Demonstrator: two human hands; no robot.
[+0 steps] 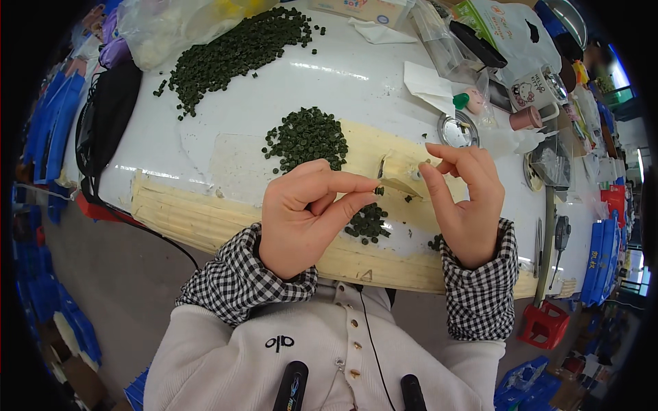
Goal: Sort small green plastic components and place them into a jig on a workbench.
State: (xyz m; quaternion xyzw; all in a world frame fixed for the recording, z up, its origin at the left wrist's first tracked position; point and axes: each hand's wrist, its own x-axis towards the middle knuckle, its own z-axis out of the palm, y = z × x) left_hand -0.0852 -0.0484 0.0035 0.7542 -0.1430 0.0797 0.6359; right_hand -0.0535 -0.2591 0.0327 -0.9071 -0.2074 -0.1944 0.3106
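Observation:
Between thumb and index finger, my left hand (pixel 301 212) pinches a small dark green ring-like part (pixel 378 191). My right hand (pixel 469 198) is raised across from it, thumb and index fingertips apart. A tiny pale spot shows by that thumb tip; whether it is held I cannot tell. Between the hands, a raised cream-coloured piece (pixel 404 181) with a thin upright dark edge stands on the taped tabletop. Beyond my left hand lies a round heap of the same green parts (pixel 308 139). A smaller pile (pixel 367 225) sits near the table's front edge.
A long mound of green parts (pixel 236 55) spreads at the far left beside a clear plastic bag (pixel 161 34). To the right are a round metal tin (pixel 458 130), a white mug (pixel 538 92), a thread spool (pixel 526 118) and a screwdriver (pixel 561 240). Cream tape (pixel 199 209) covers the front edge.

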